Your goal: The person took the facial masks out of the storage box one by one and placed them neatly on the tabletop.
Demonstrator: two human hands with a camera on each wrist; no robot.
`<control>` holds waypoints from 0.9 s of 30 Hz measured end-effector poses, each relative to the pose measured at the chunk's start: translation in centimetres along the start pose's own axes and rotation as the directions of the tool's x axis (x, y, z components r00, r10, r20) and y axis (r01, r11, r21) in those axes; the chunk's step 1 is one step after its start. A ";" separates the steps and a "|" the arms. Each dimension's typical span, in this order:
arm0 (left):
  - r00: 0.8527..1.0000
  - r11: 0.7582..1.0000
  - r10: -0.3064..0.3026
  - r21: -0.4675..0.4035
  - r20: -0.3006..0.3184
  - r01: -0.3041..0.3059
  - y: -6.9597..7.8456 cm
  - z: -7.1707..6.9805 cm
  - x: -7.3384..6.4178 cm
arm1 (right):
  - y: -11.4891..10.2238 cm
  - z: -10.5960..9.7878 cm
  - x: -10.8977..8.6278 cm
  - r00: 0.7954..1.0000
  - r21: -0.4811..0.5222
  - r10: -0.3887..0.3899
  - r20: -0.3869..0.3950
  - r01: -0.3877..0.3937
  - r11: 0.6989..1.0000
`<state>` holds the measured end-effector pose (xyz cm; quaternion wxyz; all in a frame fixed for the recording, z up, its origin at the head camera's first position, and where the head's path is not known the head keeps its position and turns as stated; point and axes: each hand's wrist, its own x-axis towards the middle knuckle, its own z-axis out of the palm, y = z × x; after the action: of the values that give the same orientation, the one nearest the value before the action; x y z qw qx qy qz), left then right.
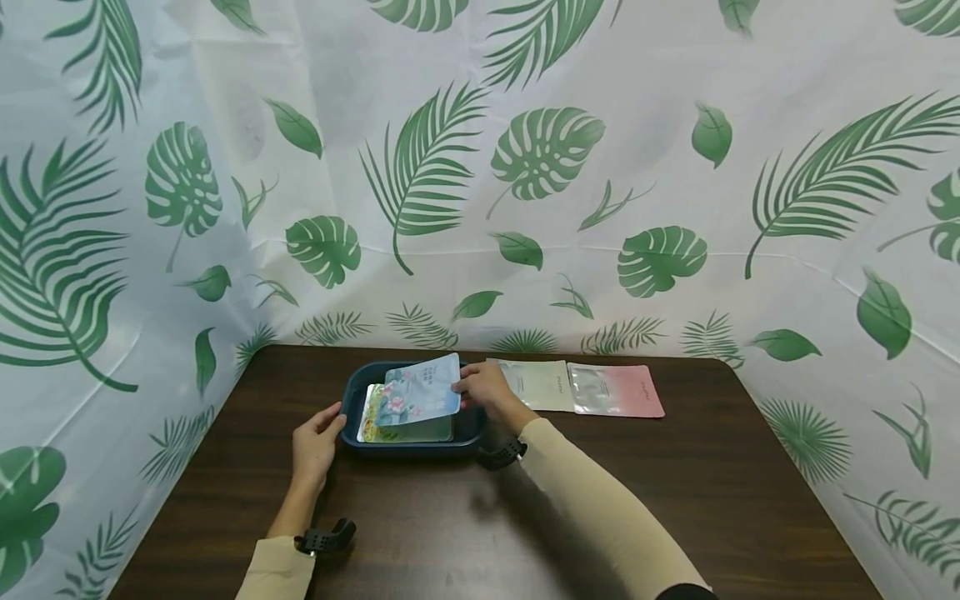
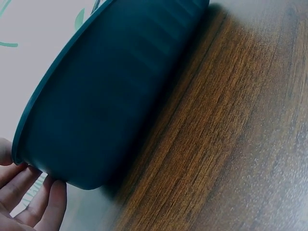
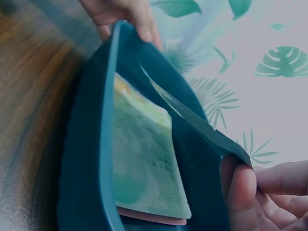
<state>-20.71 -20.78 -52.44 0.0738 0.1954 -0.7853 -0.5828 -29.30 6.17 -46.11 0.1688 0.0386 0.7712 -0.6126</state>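
My right hand [image 1: 489, 390] pinches the right edge of a light blue sheet mask packet [image 1: 418, 390] between thumb and fingers. The packet is tilted up over a dark blue plastic tray [image 1: 420, 451]. Below it in the tray lies a green and yellow packet [image 3: 144, 154]; the pink edge of another packet [image 3: 154, 216] shows underneath in the right wrist view. My left hand [image 1: 315, 442] grips the tray's left end, thumb at the rim and fingers [image 2: 57, 202] against the outer wall.
Right of the tray, a cream packet [image 1: 542, 386] and a pink packet [image 1: 615, 391] lie side by side on the brown wooden table [image 1: 675, 492]. A white cloth with green leaves [image 1: 465, 192] hangs behind the table's back edge.
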 end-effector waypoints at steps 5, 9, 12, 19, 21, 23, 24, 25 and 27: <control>1.000 1.000 0.008 -0.002 -0.004 -0.008 0.0 0.0 0.0 | -0.3 -1.0 -0.4 1.000 0.013 0.021 -0.003 -0.021 1.000; 1.000 1.000 0.008 -0.006 -0.004 -0.008 0.1 0.0 0.1 | -0.5 -2.0 -0.7 1.000 0.019 0.022 -0.008 -0.022 1.000; 1.000 1.000 -0.006 -0.011 0.003 0.006 0.1 0.0 0.1 | -0.5 -2.7 -0.9 1.000 0.036 0.012 -0.010 -0.011 0.999; 1.000 1.000 -0.018 -0.014 0.023 0.019 0.1 0.0 0.3 | -0.4 -4.6 -1.2 1.000 0.116 0.002 0.008 -0.003 0.993; 1.000 1.000 -0.019 -0.014 0.025 0.020 0.0 0.0 0.3 | -0.4 -5.2 -1.4 1.000 0.130 -0.002 0.012 0.001 0.991; 0.999 1.000 -0.021 -0.015 0.026 0.021 0.0 0.0 0.3 | -0.4 -5.7 -1.5 1.000 0.141 -0.006 0.012 0.004 0.990; 0.999 1.000 -0.023 -0.015 0.028 0.024 0.0 0.0 0.3 | -0.4 -6.0 -1.5 1.000 0.145 -0.008 0.011 0.007 0.989; 0.999 1.000 -0.024 -0.014 0.028 0.025 0.0 0.0 0.3 | -0.3 -6.2 -1.6 1.000 0.148 -0.008 0.008 0.007 0.989; 0.999 1.000 -0.024 -0.013 0.025 0.024 -0.1 0.0 0.3 | -0.2 -6.8 -1.6 1.000 0.156 -0.002 0.000 0.002 0.988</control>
<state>-20.93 -20.90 -52.52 0.0582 0.1969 -0.7799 -0.5913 -29.25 12.86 -44.16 0.1647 0.0507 0.7208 -0.6714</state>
